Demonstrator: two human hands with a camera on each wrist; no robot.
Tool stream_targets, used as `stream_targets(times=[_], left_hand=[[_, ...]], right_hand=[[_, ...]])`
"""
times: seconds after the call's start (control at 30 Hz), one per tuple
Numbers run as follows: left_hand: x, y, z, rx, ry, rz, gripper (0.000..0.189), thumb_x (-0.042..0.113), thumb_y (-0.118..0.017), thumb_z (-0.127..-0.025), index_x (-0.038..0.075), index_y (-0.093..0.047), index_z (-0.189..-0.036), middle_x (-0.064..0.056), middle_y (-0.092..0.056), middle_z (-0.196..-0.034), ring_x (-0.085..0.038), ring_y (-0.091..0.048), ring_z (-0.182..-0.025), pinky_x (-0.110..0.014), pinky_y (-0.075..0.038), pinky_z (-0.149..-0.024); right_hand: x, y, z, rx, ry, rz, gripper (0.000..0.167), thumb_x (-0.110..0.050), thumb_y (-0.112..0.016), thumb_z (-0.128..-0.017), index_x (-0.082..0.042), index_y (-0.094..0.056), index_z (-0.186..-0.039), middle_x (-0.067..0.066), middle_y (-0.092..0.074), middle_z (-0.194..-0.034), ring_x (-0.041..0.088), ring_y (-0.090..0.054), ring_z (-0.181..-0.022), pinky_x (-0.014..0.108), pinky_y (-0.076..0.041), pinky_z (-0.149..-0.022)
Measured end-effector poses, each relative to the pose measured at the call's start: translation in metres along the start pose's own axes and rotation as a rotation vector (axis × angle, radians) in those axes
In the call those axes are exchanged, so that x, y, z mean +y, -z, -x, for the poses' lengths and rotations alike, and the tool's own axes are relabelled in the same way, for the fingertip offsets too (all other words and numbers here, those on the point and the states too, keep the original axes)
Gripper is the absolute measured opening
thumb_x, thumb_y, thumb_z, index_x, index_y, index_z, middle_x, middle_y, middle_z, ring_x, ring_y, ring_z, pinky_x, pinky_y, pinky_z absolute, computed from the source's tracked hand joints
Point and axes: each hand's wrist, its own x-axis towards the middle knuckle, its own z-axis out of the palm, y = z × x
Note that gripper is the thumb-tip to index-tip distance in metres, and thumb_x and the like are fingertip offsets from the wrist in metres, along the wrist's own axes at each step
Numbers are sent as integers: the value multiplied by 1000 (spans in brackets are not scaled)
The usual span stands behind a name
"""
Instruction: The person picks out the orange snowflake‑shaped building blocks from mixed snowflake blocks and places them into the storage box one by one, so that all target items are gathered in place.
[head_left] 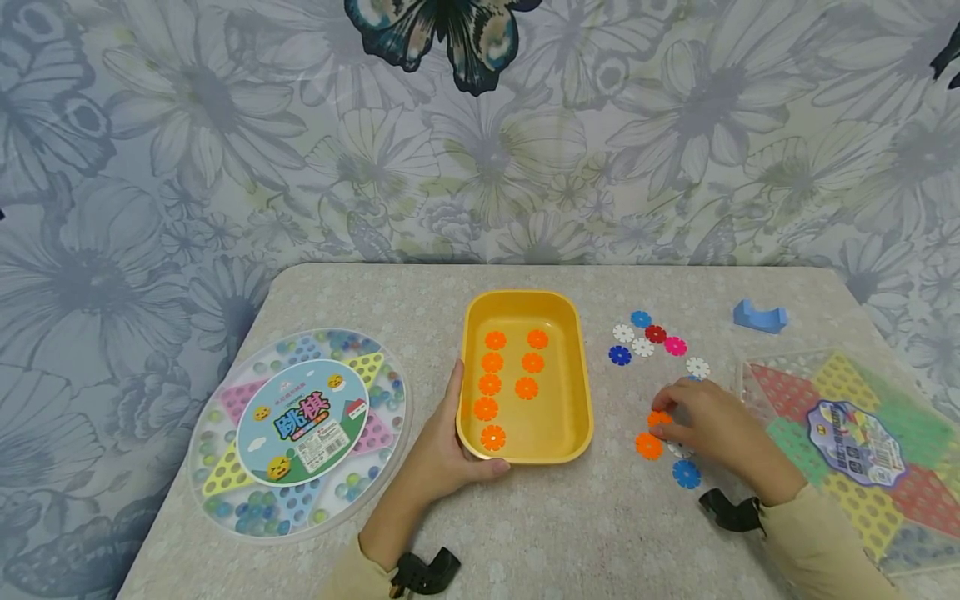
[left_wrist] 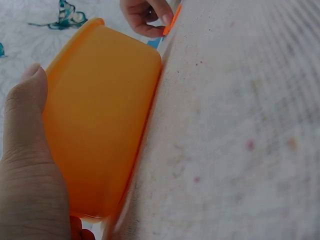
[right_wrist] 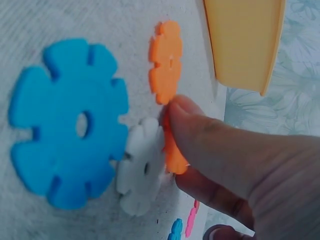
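A yellow plastic tray (head_left: 558, 425) stands mid-table with several orange flower-shaped plastic discs (head_left: 490, 384) laid in two columns inside. My left hand (head_left: 442, 446) grips the tray at its near left corner, thumb along the front rim. To the right of the tray, my right hand (head_left: 712, 429) pinches an orange disc (right_wrist: 175, 150) between thumb and fingers, close over the table. Another orange disc (right_wrist: 166, 62) lies beside the fingertips. A white disc (right_wrist: 141, 167) and a larger-looking blue disc (right_wrist: 70, 125) lie next to it in the right wrist view.
Farther back lie loose discs, among them a dark red one (head_left: 656, 334), a pink one (head_left: 676, 346) and a dark blue one (head_left: 619, 356). A round marble game board (head_left: 303, 433) sits at left, a packaged board (head_left: 862, 442) at right. A blue plastic holder (head_left: 760, 317) stands back right.
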Motion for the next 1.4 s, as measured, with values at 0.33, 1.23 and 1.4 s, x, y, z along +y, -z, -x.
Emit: stream_targets(times=[0.33, 1.23, 1.4], left_hand=[[1, 0, 0, 2, 0, 3, 140, 37, -95, -62, 32, 6, -160, 3, -21, -166, -13, -41, -142, -22, -30, -116], [0, 0, -1, 1, -7, 9, 140, 36, -95, -63, 35, 6, -159, 3, -22, -166, -13, -42, -142, -22, -32, -116], [0, 0, 0, -1, -6, 7, 139, 36, -95, -63, 36, 6, -159, 3, -22, -166, -13, -42, -141, -23, -32, -116]], right_hand=[[3, -4, -7, 9, -13, -36, 25, -29, -80, -84, -16, -67, -101, -6, -65, -88, 13, -55, -79, 34, -50, -72], [0, 1, -6, -52, -17, -41, 30, -31, -77, -87, -13, -67, -109, -2, -68, -97, 15, -59, -86, 43, -56, -82], [0, 3, -4, -39, 9, -18, 34, -33, -78, -85, -11, -72, -110, -2, -70, -97, 15, -61, -86, 45, -56, -83]])
